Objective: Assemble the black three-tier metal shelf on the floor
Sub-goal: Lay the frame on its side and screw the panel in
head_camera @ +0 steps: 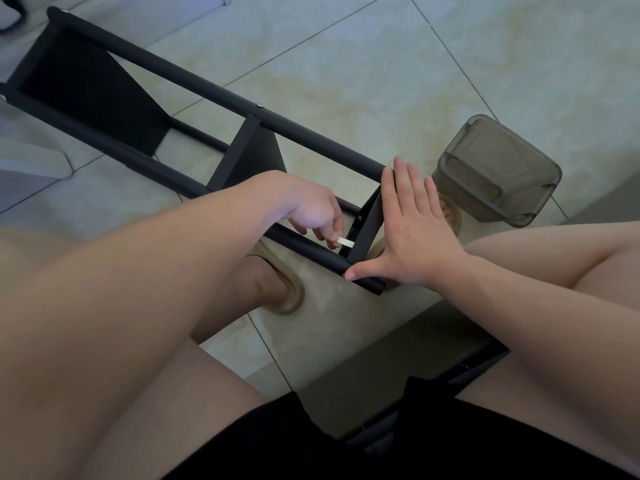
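In the head view, we see the black three-tier metal shelf (194, 81) lying on its side on the pale tiled floor (346, 81), its near end between the person's feet. The right hand (408, 230) is spread flat with straight fingers and presses on the near black end panel (369, 223); we think this keeps it square against the tubes. The left hand (313, 211) pinches a small pale flat tool (345, 241) at the panel's inner corner, probably to tighten a screw there. A smoky translucent plastic box (498, 171) stands just beside the shelf's end.
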`<action>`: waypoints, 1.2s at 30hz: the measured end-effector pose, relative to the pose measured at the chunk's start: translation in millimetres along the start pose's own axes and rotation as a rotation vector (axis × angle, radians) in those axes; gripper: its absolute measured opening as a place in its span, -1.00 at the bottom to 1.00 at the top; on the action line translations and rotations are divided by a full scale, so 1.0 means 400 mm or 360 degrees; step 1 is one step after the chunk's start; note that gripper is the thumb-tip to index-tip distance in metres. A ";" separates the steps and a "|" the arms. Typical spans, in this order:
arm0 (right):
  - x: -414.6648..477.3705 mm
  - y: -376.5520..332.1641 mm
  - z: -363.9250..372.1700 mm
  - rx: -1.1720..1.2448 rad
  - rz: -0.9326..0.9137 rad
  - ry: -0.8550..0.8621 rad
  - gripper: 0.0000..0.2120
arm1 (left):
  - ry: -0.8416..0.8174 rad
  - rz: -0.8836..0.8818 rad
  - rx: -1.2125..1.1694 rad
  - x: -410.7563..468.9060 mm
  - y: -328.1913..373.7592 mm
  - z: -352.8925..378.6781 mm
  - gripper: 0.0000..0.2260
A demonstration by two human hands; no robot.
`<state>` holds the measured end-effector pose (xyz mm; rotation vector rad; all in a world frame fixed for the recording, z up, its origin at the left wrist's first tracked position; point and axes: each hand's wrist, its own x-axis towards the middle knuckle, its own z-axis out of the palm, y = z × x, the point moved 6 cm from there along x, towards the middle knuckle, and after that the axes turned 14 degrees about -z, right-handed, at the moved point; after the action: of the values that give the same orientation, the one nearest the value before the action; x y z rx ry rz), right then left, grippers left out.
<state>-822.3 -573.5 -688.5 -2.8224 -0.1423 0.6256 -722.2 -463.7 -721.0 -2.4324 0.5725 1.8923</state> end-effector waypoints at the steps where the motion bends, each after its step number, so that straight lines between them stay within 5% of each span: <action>1: 0.000 0.000 0.000 -0.0002 0.0000 0.0001 0.53 | 0.0011 0.0005 0.0020 -0.001 0.001 0.001 -0.81; 26: 0.001 0.001 0.001 0.0004 0.0000 0.0004 0.53 | 0.0343 0.0124 0.0146 -0.013 0.019 -0.059 -0.94; 36: 0.004 -0.001 -0.002 -0.0016 -0.0002 0.0000 0.52 | 0.0004 0.0067 -0.0886 0.010 0.013 -0.018 -0.91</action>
<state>-820.7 -573.1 -688.4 -2.8319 -0.1478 0.6259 -716.2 -471.2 -721.8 -2.7397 0.0951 2.3182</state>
